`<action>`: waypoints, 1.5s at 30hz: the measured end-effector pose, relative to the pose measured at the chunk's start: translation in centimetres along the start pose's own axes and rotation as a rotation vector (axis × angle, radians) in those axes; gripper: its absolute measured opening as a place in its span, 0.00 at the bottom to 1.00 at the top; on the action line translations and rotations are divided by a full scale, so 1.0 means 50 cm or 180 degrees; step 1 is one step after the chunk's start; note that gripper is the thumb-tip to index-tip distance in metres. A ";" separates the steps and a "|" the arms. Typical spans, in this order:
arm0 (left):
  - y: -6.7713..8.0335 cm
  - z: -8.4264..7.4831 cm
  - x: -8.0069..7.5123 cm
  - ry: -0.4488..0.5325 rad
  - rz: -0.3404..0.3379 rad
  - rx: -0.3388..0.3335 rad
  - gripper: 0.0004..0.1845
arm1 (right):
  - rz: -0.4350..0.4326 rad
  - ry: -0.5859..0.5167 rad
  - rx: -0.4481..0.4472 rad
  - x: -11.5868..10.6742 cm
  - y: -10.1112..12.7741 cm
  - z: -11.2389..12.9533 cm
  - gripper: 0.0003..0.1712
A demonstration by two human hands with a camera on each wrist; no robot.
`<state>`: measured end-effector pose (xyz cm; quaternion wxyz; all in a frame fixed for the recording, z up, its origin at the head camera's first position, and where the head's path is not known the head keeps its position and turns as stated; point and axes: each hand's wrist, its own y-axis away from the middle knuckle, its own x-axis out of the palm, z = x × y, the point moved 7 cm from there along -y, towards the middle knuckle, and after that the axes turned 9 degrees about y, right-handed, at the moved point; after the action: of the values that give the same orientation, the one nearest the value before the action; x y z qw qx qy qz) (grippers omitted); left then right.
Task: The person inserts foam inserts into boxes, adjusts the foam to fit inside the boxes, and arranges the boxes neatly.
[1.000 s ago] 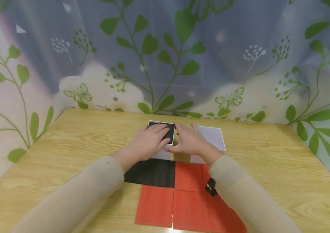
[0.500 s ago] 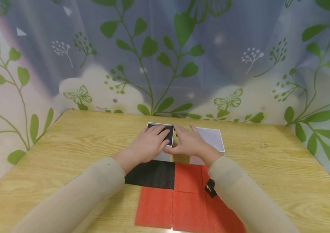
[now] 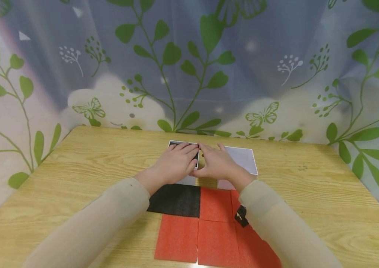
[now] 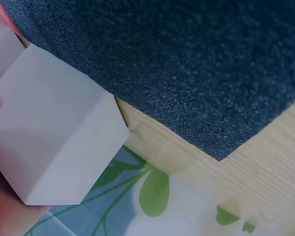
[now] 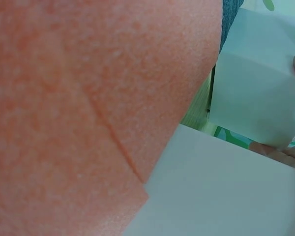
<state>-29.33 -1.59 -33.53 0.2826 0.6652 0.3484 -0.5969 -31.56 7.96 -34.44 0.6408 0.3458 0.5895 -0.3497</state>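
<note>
At the back of the table stands a white box (image 3: 187, 181) with a black sheet (image 3: 174, 143) showing inside its white rim. My left hand (image 3: 176, 162) lies over this black top, fingers stretched towards the box's right edge. My right hand (image 3: 218, 162) holds the same box at its right side, thumb at the near corner and fingertips at the far one. The two hands' fingertips meet there and cover that edge. In the left wrist view the box's plain white front (image 4: 54, 123) shows. A second, pale box (image 3: 243, 160) stands behind my right hand and is partly hidden by it.
Black felt pieces (image 3: 176, 201) lie flat just in front of the boxes. Several red felt squares (image 3: 217, 203) lie beside and nearer to me, partly under the right sleeve (image 3: 276, 208). A leaf-patterned curtain (image 3: 189, 74) hangs along the back edge of the wooden table (image 3: 92, 160).
My left hand has slid to the right and slightly forward across the black top, its fingertips now reaching the right hand's. The right hand and both boxes stay in place.
</note>
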 end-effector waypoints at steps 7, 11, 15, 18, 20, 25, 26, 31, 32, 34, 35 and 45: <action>0.003 0.004 0.001 0.0120 -0.0073 -0.0021 0.28 | -0.0015 0.0018 -0.0006 0.001 -0.002 -0.002 0.60; 0.029 -0.002 -0.012 0.0130 -0.0509 0.0293 0.26 | -0.0008 0.0040 -0.0001 0.004 -0.003 -0.003 0.60; 0.069 -0.019 -0.031 0.0090 -0.1167 0.0839 0.15 | -0.0016 0.0043 0.0008 0.002 -0.002 -0.004 0.60; 0.090 -0.029 -0.038 0.0097 -0.1498 0.1113 0.09 | -0.0025 0.0063 0.0013 0.001 -0.001 -0.003 0.61; 0.095 -0.033 -0.039 0.0120 -0.1574 0.1174 0.07 | -0.0030 0.0077 0.0018 0.000 -0.001 -0.002 0.61; 0.092 -0.035 -0.038 0.0134 -0.1546 0.1057 0.07 | -0.0011 0.0045 0.0016 0.000 -0.001 0.001 0.61; 0.090 -0.036 -0.038 0.0144 -0.1537 0.1031 0.07 | -0.0006 0.0042 0.0012 0.000 -0.001 0.001 0.61; 0.084 -0.036 -0.037 0.0128 -0.1504 0.0959 0.07 | -0.0003 0.0053 0.0006 -0.001 -0.001 0.001 0.60; 0.083 -0.036 -0.036 0.0121 -0.1502 0.0955 0.07 | -0.0005 0.0058 0.0009 -0.001 -0.001 0.001 0.60; 0.082 -0.036 -0.035 0.0102 -0.1509 0.0959 0.07 | -0.0016 0.0070 0.0010 -0.001 -0.002 0.001 0.60; 0.082 -0.036 -0.034 0.0093 -0.1511 0.0961 0.07 | -0.0024 0.0077 0.0006 -0.001 -0.002 0.001 0.60; 0.076 -0.035 -0.026 0.0128 -0.1488 0.0928 0.08 | -0.0039 0.0065 0.0000 0.000 -0.001 0.001 0.60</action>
<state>-25.32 -2.65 -32.20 0.0315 0.6121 0.4084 -0.6764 -31.59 7.90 -34.45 0.6327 0.3457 0.5981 -0.3500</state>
